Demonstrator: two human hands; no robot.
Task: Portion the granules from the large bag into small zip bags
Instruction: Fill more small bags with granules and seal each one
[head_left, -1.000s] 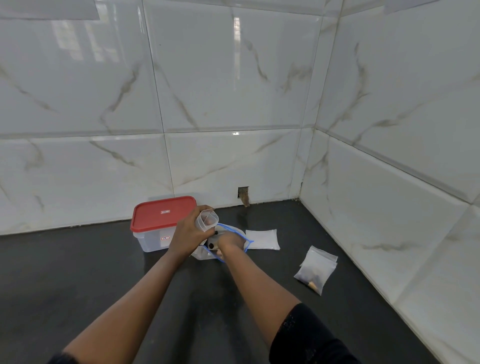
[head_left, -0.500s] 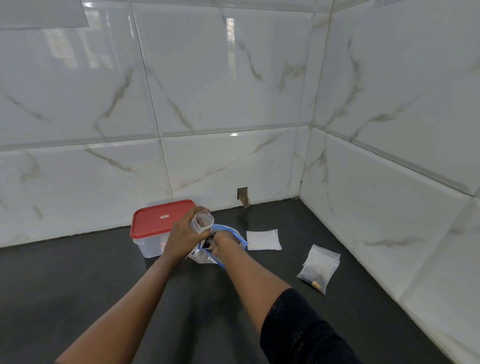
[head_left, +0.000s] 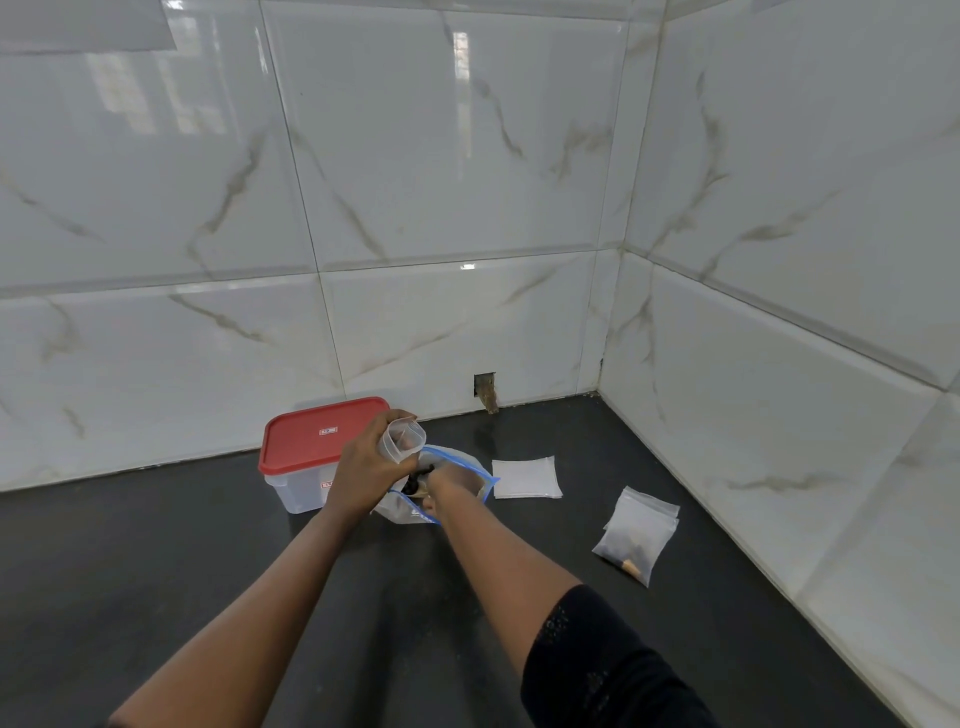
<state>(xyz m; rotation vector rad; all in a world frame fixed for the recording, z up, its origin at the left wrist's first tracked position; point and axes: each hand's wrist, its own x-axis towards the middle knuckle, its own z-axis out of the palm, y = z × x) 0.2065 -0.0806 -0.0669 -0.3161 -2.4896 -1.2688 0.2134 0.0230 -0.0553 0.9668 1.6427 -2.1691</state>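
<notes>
the left hand (head_left: 366, 467) grips a small zip bag (head_left: 401, 441) with its fingers curled round it, holding it up with the mouth open and tilted toward 3 o'clock. it is directly above the left edge of the large bag (head_left: 457, 456). the large bag sits on the dark counter (head_left: 208, 545) near the back wall (head_left: 467, 208), its blue-edged mouth spread wide. the right hand (head_left: 452, 483) is down inside that mouth. a small dark object (head_left: 415, 479) shows at its 9 o'clock side, but i cannot tell whether the fingers clasp it. at 9 o'clock of the large bag, touching it, stands a clear container with a red lid (head_left: 322, 434). at 3 o'clock, just beside it, lies a flat stack of empty bags (head_left: 525, 478). at 4 o'clock, well apart, lie filled small bags (head_left: 636, 535).
</notes>
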